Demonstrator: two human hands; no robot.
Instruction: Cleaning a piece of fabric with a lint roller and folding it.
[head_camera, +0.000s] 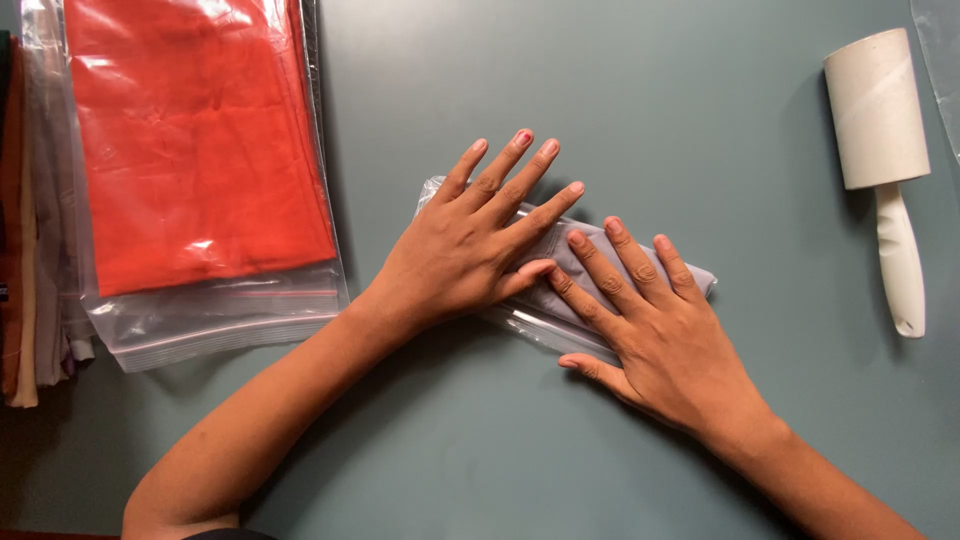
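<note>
Grey-green surface carries everything in view. Far left: stack of clear zip bags, the top one holding folded red-orange cloth, with more bagged fabrics at the frame edge. Upper right: lint roller, white handle, well apart from the hands. Centre: small clear bag with folded pale grey cloth, lying flat under both palms. Risk, as a judgement: the slick plastic may slide on the smooth surface under uneven pressure, or trapped air may puff the bag and let the fold shift inside. Left hand lies flat, fingers spread and extended, pressing the bag's left end and gripping nothing. Right hand likewise flat and fully extended, resting on the right end.
</note>
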